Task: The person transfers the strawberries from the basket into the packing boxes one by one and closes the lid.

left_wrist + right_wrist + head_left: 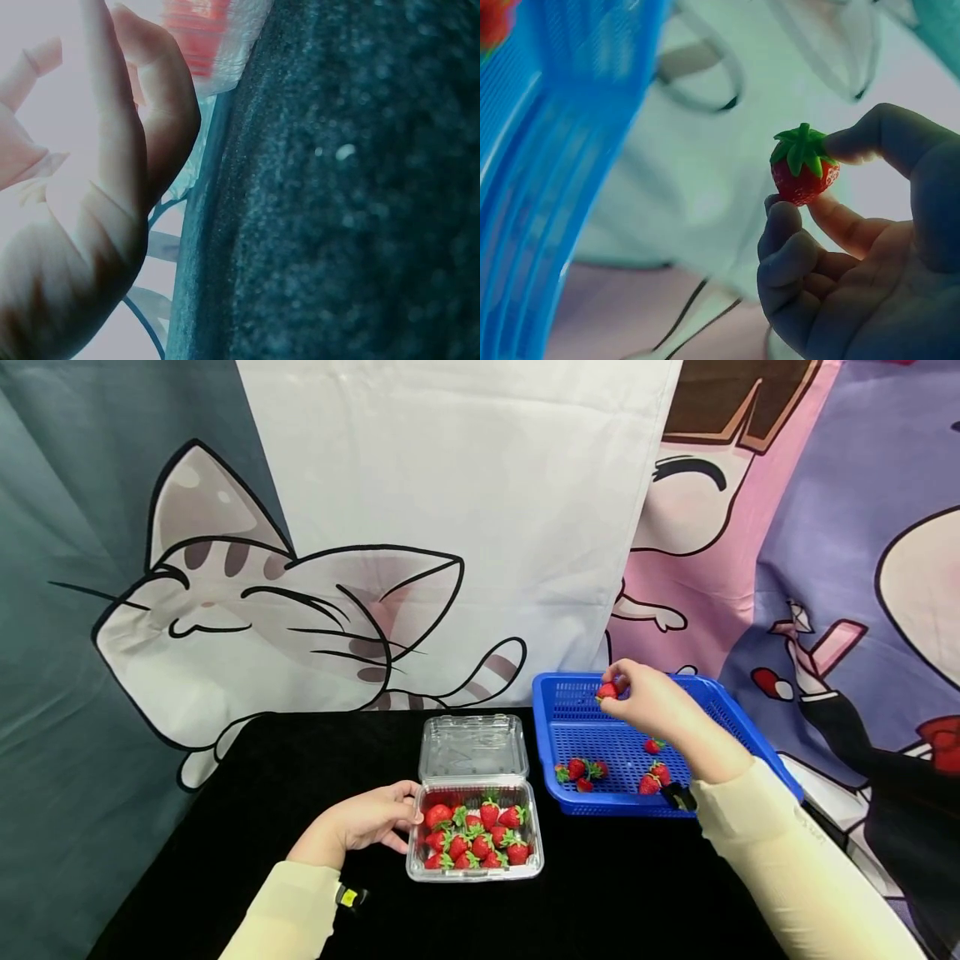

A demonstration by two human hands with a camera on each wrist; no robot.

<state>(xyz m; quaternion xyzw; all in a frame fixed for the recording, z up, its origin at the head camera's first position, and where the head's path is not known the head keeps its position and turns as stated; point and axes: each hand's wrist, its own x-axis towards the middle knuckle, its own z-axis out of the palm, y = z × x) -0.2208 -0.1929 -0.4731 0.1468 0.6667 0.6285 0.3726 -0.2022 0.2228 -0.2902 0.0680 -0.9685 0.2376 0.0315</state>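
Note:
Between the thumb and fingertips of my right hand (pixel 647 700) a red strawberry (pixel 805 166) with a green leafy cap is pinched, raised over the far part of a blue plastic basket (pixel 558 797). Several more strawberries (pixel 577 768) lie on the basket's mesh floor. My left hand (pixel 375 817) grips the left side of a clear plastic clamshell box (pixel 480 875), thumb at the rim. Strawberries (pixel 459 846) in rows fill most of the box, caps showing. Its lid (pixel 474 747) is folded back, away from me. In the left wrist view, the box shows only partly beyond the fingers.
Box and basket stand side by side on a black cloth-covered table (pixel 300 760), the basket to the right. Close behind the table hangs a printed curtain (pixel 480 460) with a cartoon cat and figures. The right forearm crosses over the basket's near right side.

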